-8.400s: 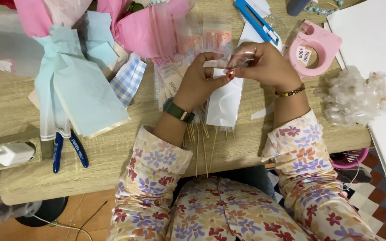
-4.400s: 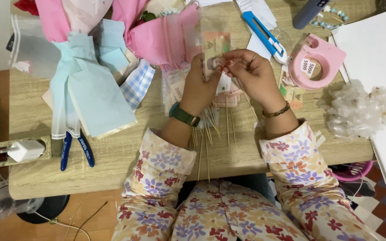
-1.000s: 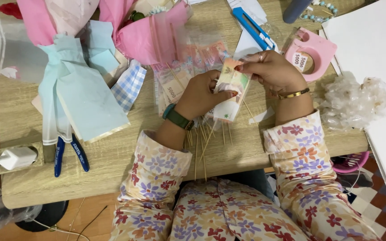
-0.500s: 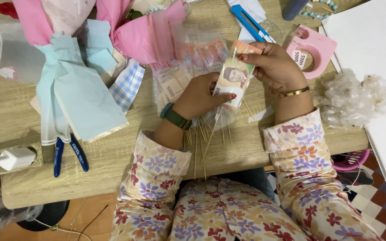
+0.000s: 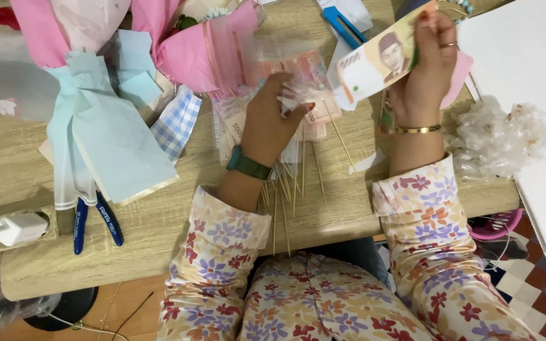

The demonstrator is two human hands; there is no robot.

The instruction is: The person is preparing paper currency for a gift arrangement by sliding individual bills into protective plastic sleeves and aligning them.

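The right hand (image 5: pixel 426 69) pinches a light, floppy banknote (image 5: pixel 380 60) by one end; the left hand (image 5: pixel 273 120) rests curled on bagged notes (image 5: pixel 298 95), probably slippery, above thin sticks (image 5: pixel 285 189).

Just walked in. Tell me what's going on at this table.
A person sits at a wooden table. The right hand holds up a banknote; the left hand rests on a pile of wrapped notes above thin wooden skewers. Pink and blue wrapping paper lies to the left.
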